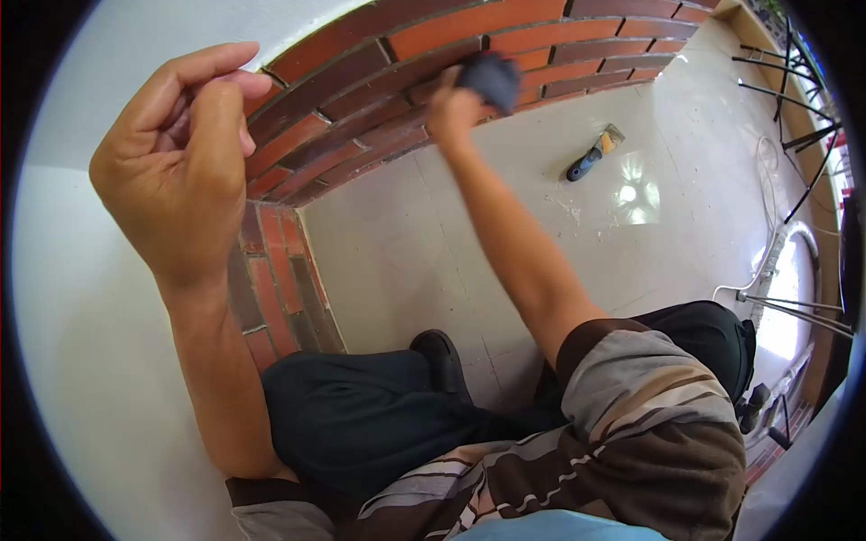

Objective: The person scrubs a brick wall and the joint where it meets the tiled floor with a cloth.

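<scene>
My right hand (450, 113) is stretched forward to the brick-faced wall (361, 95) and grips a black cloth (490, 81), bunched up and smeared by motion. The cloth overlaps the lower brick rows in this view. My left hand (185, 149) is raised at the left, in front of the white wall. Its fingers are loosely curled in toward the thumb, and nothing shows between them. On the floor to the right of my right forearm lies a scraper (595, 153) with a blue and black handle and a wide, worn blade.
Pale glossy floor tiles (379, 270) run along the brickwork, with small crumbs near the scraper. A black bag (704, 338) is by my right side. Thin black metal legs (794, 99) and a white cable (769, 180) are at the far right. My shoe (439, 361) is near the brick corner.
</scene>
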Available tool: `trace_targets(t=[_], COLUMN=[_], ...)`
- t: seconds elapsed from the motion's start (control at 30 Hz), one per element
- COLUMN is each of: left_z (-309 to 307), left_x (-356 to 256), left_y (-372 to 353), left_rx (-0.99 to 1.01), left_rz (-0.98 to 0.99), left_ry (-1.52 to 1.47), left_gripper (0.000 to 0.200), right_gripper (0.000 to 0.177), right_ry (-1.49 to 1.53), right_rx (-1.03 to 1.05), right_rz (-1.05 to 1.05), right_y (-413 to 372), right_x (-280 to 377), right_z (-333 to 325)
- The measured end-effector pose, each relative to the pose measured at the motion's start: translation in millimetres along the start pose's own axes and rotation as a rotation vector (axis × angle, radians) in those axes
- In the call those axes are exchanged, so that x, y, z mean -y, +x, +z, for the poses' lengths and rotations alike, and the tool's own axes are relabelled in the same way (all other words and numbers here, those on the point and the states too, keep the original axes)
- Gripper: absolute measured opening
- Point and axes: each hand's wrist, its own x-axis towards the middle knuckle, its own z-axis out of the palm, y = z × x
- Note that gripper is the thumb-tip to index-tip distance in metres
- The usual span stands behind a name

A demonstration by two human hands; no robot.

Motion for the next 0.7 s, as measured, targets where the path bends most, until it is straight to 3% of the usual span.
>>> trace_targets(t=[0.03,0.1,0.13,0.27,0.33,0.43,0.5,0.57,0.6,0.67,0.7], left_z=[5,17,20,18,10,4,3,4,7,20,25], left_x=[-1,-1,0,3,9,11,12,12,10,10,9], left_y=[0,0,0,-3,-4,-6,-6,-6,-4,0,2], left_rx=[-0.001,-0.013,-0.015,0.003,0.025,0.029,0.039,0.045,0.049,0.067,0.076], left_rz=[-0.004,-0.003,0.01,-0.021,0.008,0.002,0.004,0.013,-0.002,0.014,0.022], left_ry=[-0.031,-0.095,-0.081,-0.071,-0.063,-0.033,-0.038,-0.068,-0.065,-0.103,-0.121], left_gripper=[0.025,0.023,0.023,0.023,0.024,0.025,0.026,0.026,0.026,0.026,0.026], right_gripper=[0.029,0.023,0.021,0.029,0.021,0.012,0.011,0.006,0.003,0.02,0.024], right_ry=[-0.116,0.173,0.664,0.64,0.591,0.731,0.817,0.66,0.603,0.532,0.493], right_rx=[-0.006,-0.004,-0.11,-0.104,-0.351,-0.541,-0.491,-0.553,-0.499,-0.445,-0.412], right_rz=[-0.103,-0.284,-0.455,-0.137,-0.049,0.498,0.614,0.307,0.318,0.106,-0.235], right_y=[-25,-59,-79,-36,3,73,101,104,87,31,9], right_x=[18,55,42,8,-32,-86,-84,-83,-63,-29,-3], right_z=[16,11,31,7,-6,-30,-52,-31,-23,26,14])
